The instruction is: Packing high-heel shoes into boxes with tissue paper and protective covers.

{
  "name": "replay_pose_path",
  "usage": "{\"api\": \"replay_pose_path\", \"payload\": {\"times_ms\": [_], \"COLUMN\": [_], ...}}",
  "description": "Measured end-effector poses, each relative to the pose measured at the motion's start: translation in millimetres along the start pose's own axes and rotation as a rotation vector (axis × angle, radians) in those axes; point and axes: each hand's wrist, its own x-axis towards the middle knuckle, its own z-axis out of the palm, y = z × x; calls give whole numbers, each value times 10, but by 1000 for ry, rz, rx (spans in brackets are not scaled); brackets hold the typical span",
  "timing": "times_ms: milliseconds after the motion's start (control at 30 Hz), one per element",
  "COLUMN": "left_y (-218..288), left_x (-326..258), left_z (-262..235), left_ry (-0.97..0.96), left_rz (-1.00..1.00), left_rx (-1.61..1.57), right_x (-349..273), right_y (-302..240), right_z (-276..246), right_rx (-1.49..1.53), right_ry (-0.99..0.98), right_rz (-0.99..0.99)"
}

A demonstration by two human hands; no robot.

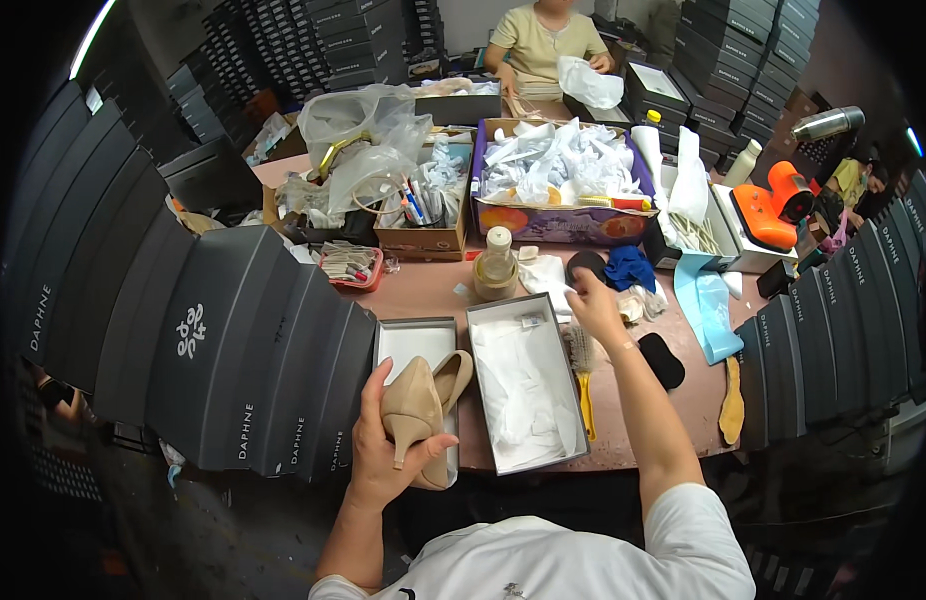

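A cluttered brown worktop point(423, 290) sits among stacked dark shoeboxes point(233, 350). Near left, the left hand point(388, 455) grips a beige high-heeled shoe point(418, 400) over an open box lid point(413, 345). The right hand point(593, 305) pinches a round black pad point(586, 265) beyond the tissue-lined box point(523, 380).

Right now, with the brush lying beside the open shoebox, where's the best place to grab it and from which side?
Probably by the yellow handle of the brush, coming from the near table edge. The handle points toward the person while the bristle head lies at the far end beneath the right hand, so the handle end is free, with the shoebox close on its left.
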Motion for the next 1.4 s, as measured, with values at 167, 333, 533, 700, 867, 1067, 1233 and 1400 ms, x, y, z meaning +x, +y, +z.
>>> {"api": "replay_pose_path", "payload": {"times_ms": [167,333,533,700,867,1067,1233,1400], "left_y": [4,57,41,178,116,229,36,160], "left_x": [-4,-170,-333,-343,-409,-342,-399,-335], "left_z": [-71,-101,-116,6,182,151,86,41], "left_ry": [39,75,61,-15,-58,-153,-163,-89], "left_rz": [21,46,61,1,-189,210,205,89], "left_rx": [-43,-31,-40,-318,-433,-133,-89,-287], "right_x": [-1356,-1654,-1745,-1906,-1938,-2099,-1888,-1961], "right_y": [193,427,374,134,-1896,-1186,-1796,-75], "right_z": [-288,53,-23,-475,-1022,-908,-1051,-930], "right_rx": [-331,-339,-439,-210,-26,171,-269,-293], "right_ry": [-294,-161,-112,71,135,-83,-208,-34], "right_rz": [239,234,258,266,-429,-359,-520,-51]}}
